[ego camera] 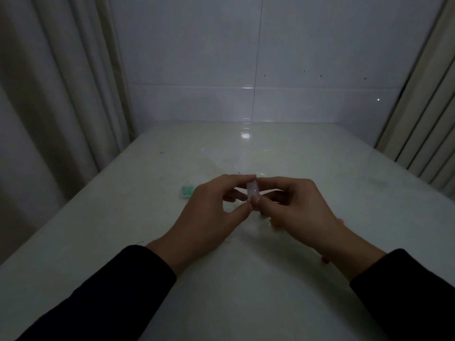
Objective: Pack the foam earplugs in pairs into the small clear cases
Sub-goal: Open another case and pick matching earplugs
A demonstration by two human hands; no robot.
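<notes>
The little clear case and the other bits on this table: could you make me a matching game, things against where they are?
Things:
1. small clear case
2. teal earplugs
3. orange earplug
4. sleeves

Places:
A. lying on the table, left of the hands
B. pinched between the left hand and right hand
C. covering both forearms
D. peeking out under the right hand

Pairs: 1-B, 2-A, 3-D, 4-C

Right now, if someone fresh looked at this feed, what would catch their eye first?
Both hands meet at the centre of the frame: the left hand and right hand pinch one small clear case between their fingertips, above the pale table. To the left of the hands, a case with teal earplugs lies on the table. Something orange peeks out under the right hand, too hidden to identify.
</notes>
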